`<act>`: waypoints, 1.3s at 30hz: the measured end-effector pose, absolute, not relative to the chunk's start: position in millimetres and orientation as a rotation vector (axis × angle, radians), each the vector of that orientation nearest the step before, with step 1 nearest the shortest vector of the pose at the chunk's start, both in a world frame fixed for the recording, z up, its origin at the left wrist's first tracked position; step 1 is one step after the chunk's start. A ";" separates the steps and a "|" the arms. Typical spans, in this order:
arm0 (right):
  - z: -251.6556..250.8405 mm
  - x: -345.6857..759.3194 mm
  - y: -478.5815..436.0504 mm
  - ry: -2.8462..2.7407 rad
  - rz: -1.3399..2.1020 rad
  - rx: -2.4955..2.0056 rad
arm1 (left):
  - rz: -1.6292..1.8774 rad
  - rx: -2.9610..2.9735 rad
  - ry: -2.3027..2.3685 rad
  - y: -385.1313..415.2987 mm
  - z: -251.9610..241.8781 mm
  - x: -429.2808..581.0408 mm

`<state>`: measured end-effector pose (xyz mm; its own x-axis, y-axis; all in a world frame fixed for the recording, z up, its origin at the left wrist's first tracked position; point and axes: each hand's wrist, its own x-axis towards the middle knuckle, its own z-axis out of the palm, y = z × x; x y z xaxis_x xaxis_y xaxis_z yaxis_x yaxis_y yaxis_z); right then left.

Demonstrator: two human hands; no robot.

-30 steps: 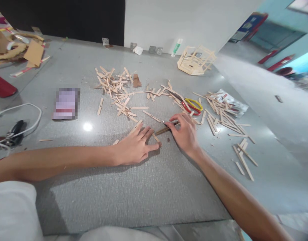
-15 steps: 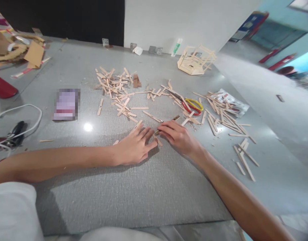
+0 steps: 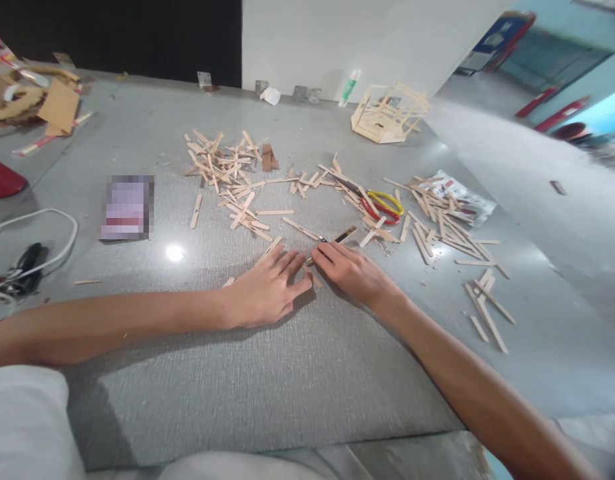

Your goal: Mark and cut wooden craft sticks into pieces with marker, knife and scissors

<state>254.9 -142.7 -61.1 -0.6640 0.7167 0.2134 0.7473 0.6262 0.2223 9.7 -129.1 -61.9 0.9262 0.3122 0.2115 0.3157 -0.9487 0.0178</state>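
Observation:
My left hand [image 3: 267, 291] lies flat on the grey table [image 3: 267, 380] with its fingers stretched out over a short wooden stick [image 3: 315, 280]. My right hand [image 3: 351, 271] is closed round a thin dark cutter [image 3: 340, 238], its tip down at the stick right beside my left fingertips. Another stick [image 3: 268, 251] pokes out from under my left fingers. Loose craft sticks [image 3: 227, 170] lie scattered just beyond both hands.
Red and yellow scissors [image 3: 385, 207] lie among sticks right of centre. More sticks and a packet [image 3: 457, 200] are at the right. A stick-built frame [image 3: 387, 113] and glue tube [image 3: 348, 87] stand at the back. A blurred card [image 3: 126, 208], cable [image 3: 32, 233] and cardboard scraps [image 3: 42, 100] sit left.
My right hand has come down and leftward with the cutter, from beside the stick to right against my left fingertips. My left hand has stayed flat in place.

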 end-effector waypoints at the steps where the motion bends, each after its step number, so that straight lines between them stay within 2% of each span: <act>1: -61.5 254.9 -142.9 -2.733 -0.435 -1.230 | -0.337 -3.072 -0.502 -129.1 -62.1 9.7; 5: -59.6 255.3 -144.7 -2.701 -0.351 -1.217 | -0.305 -3.037 -0.488 -128.9 -62.5 9.9; 16: -56.3 255.9 -144.9 -2.772 -0.552 -1.167 | -0.339 -3.063 -0.495 -128.4 -64.6 9.4; 28: -57.8 263.3 -148.6 -2.487 -0.326 -1.280 | -0.308 -2.918 -0.446 -131.1 -63.9 8.3; 34: -65.2 267.3 -145.6 -2.514 -0.458 -1.290 | -0.241 -2.913 -0.553 -129.5 -52.2 6.1; 39: -67.1 267.6 -145.5 -2.510 -0.421 -1.282 | -0.255 -3.080 -0.692 -123.0 -45.6 5.5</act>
